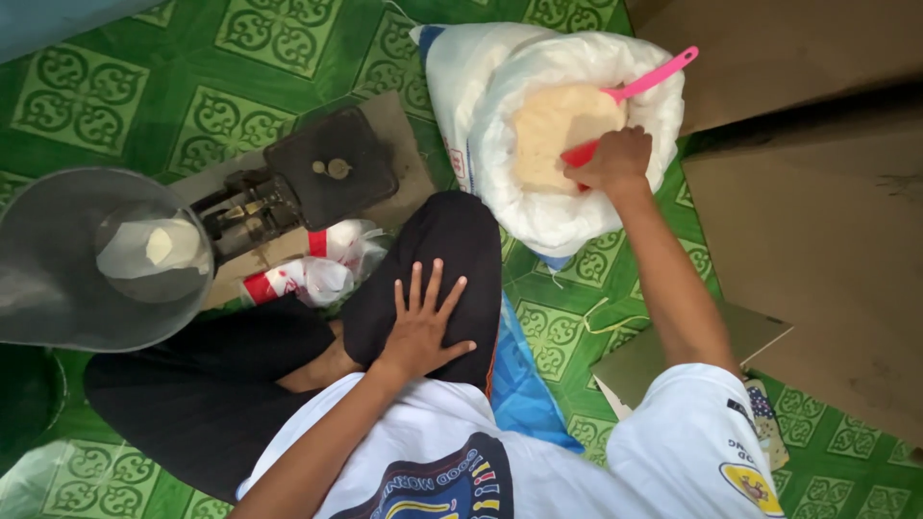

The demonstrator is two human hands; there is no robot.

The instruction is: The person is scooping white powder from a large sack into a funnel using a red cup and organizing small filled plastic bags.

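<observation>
Two hands | right hand [615,159] fingers clenched round pink scoop [642,84] in sack [548,216]; left hand [423,322] fingers splayed flat on knee [452,240]

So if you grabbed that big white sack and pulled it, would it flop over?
Probably it would sag, not stay stiff: the white sack has soft, rolled-down, wrinkly sides. It is likely heavy, since pale powder fills it nearly to the top. It might spill if tipped, because the top is wide open where the right hand holds the pink scoop.
</observation>
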